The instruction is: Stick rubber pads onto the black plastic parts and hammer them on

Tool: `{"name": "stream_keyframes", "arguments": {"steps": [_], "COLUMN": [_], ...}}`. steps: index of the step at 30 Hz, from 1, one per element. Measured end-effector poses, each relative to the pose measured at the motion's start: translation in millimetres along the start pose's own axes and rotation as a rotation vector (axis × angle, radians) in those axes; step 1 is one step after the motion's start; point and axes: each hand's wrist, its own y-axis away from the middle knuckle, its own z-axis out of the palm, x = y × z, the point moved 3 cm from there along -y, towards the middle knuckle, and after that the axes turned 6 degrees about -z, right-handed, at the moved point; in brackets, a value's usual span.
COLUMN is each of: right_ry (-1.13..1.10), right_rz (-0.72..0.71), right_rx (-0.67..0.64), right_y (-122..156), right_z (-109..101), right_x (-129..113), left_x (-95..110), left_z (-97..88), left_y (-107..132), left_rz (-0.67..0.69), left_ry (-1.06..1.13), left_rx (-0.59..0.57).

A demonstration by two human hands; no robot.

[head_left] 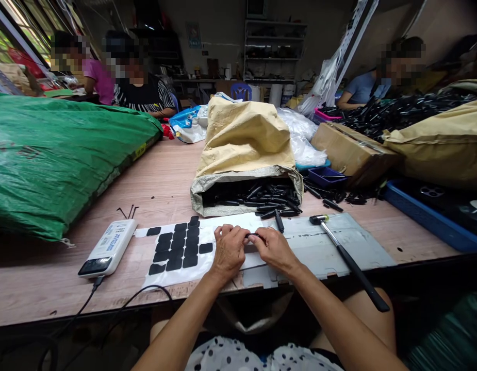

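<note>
My left hand and my right hand meet at the table's front edge. Pinched between their fingertips is a slim black plastic piece, mostly covered by the fingers. A white backing sheet lies by my left hand and bears several rounded black stickers. Under and beside my right hand lies a grey board. Across it rests a hammer, its black handle jutting past the table edge. Loose black plastic pieces are just beyond my hands.
A beige sack opens toward me, full of black pieces. At left are a white power bank with a cable and a large green sack. A blue tray and a cardboard box stand right. Several people sit farther back.
</note>
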Motion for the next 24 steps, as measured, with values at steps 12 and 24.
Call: {"name": "stream_keyframes", "arguments": {"steps": [12, 24], "right_ry": [-0.236, -0.199], "right_rz": [-0.026, -0.084], "right_rx": [0.002, -0.028], "right_y": [14.9, 12.5], "right_z": [-3.9, -7.6], "right_x": [18.2, 10.6], "left_x": [0.4, -1.5], "left_z": [-2.1, 1.6], "left_y": [-1.0, -0.4], "left_rz": [-0.043, 0.031], "left_ry": [0.061, 0.063], "left_rx": [-0.039, -0.071]}}
